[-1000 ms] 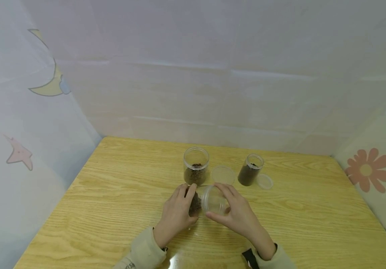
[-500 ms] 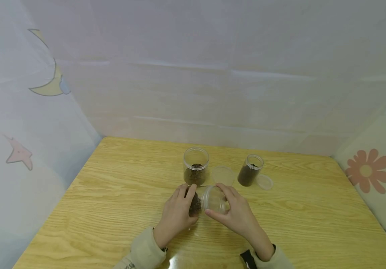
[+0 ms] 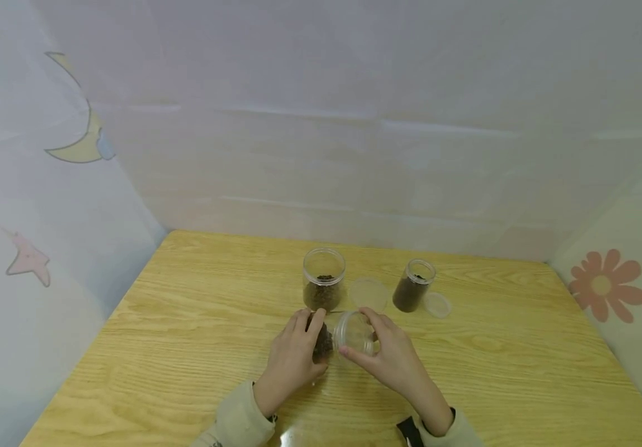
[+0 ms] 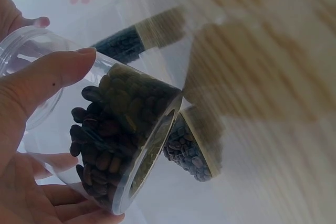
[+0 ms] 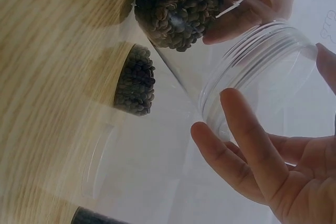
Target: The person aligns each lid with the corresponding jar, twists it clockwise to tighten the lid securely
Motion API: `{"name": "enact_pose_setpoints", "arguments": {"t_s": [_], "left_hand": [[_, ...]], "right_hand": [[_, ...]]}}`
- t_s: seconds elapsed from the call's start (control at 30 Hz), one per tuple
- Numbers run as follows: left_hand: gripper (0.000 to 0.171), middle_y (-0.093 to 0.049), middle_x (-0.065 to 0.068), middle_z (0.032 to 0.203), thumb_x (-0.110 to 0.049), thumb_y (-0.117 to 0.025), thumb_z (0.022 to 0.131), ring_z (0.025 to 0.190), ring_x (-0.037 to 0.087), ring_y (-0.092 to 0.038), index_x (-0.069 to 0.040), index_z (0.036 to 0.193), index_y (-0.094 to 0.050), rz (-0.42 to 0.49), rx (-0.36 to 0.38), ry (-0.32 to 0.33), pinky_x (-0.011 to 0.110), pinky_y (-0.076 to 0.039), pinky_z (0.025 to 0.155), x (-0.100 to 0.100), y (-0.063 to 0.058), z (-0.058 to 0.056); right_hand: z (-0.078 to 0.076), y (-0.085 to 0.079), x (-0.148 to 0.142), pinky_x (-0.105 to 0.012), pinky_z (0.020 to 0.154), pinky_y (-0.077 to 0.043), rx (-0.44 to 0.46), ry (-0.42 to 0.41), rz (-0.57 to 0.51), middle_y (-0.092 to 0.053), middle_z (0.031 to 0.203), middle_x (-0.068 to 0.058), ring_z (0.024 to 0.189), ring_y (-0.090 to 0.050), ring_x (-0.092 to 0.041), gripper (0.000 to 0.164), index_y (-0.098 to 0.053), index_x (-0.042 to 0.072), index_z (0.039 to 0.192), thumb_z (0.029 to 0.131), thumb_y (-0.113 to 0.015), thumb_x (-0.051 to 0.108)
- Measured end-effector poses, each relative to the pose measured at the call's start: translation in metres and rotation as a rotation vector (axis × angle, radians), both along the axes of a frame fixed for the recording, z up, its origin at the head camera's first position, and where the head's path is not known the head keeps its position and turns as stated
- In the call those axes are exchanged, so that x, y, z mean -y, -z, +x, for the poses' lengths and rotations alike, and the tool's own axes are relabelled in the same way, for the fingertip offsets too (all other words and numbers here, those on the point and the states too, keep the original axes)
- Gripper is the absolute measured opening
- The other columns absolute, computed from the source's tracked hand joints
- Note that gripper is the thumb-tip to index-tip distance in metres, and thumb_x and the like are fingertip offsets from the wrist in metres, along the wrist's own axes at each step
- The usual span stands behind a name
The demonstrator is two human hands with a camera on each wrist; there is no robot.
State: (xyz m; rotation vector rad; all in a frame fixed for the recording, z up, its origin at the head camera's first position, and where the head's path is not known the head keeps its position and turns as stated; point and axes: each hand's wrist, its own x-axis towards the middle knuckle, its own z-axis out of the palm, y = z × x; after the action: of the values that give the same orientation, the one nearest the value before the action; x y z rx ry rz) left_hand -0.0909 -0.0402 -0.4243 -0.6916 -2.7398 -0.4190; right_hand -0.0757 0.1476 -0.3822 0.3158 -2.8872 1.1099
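At left, the left hand [image 3: 292, 352] grasps the bean-filled end of a tilted clear jar [image 3: 329, 343], held between both hands. Just behind stands a wider bean jar [image 3: 323, 293], a clear disc [image 3: 368, 293] beside it. The right hand [image 3: 392, 354] grasps the ridged end; farther right, a narrow dark-filled jar [image 3: 410, 293] stands beside a small disc [image 3: 437, 305].
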Motion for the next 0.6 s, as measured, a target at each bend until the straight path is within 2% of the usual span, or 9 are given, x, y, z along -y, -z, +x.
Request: {"name": "enact_pose_setpoints", "arguments": {"t_s": [0.2, 0.6], "left_hand": [[0.088, -0.05, 0.019, 0.118, -0.035, -0.086, 0.055, 0.106, 0.034, -0.053, -0.01, 0.126, -0.04, -0.006, -0.011, -0.002, 0.041, -0.053, 0.072, 0.0007, 0.0009, 0.0], [0.088, -0.051, 0.018, 0.118, -0.035, -0.086, 0.055, 0.107, 0.033, -0.053, -0.009, 0.127, -0.042, -0.011, -0.018, 0.0, 0.039, -0.052, 0.075, 0.0006, -0.0004, 0.0005]], "right_hand": [[-0.0003, 0.0, 0.0011, -0.03, 0.059, -0.05, 0.022, 0.018, 0.013, -0.054, 0.12, -0.015, 0.081, -0.059, -0.019, 0.078, -0.045, 0.005, 0.132, 0.072, -0.072, 0.048], [0.0015, -0.0024, 0.0024, -0.034, 0.062, -0.051, 0.01, 0.014, 0.028, -0.054, 0.12, -0.017, 0.082, -0.06, -0.021, 0.08, -0.044, 0.003, 0.132, 0.071, -0.072, 0.048]]}}
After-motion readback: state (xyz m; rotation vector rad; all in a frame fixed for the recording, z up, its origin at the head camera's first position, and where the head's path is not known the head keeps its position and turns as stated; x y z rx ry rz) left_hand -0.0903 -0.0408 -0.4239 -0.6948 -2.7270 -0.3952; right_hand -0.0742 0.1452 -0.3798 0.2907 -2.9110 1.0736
